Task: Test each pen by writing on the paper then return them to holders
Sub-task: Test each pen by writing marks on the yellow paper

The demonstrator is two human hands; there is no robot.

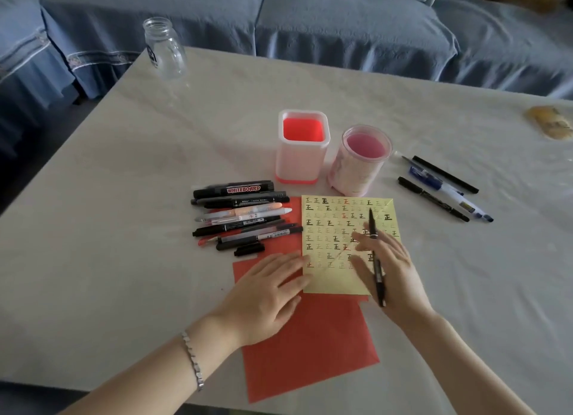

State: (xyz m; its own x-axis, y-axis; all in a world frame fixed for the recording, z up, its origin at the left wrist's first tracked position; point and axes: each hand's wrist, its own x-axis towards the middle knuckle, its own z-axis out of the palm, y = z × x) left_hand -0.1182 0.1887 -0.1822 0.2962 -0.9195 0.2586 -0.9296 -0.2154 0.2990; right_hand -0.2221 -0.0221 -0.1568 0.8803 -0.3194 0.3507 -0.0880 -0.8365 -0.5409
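Observation:
A yellow paper covered with small written marks lies on a red sheet. My right hand rests over the yellow paper's right part and holds a black pen, its tip pointing away toward the paper's top. My left hand lies flat, fingers spread, on the paper's lower left edge. A pile of several pens lies left of the paper, with a loose black cap beside it. Behind the paper stand a square red-and-white holder and a round pink holder, with no pens showing in either.
Three more pens lie on the white table to the right of the round holder. A clear glass jar stands at the table's far left corner. A yellowish object sits at the right edge. A blue sofa runs behind the table.

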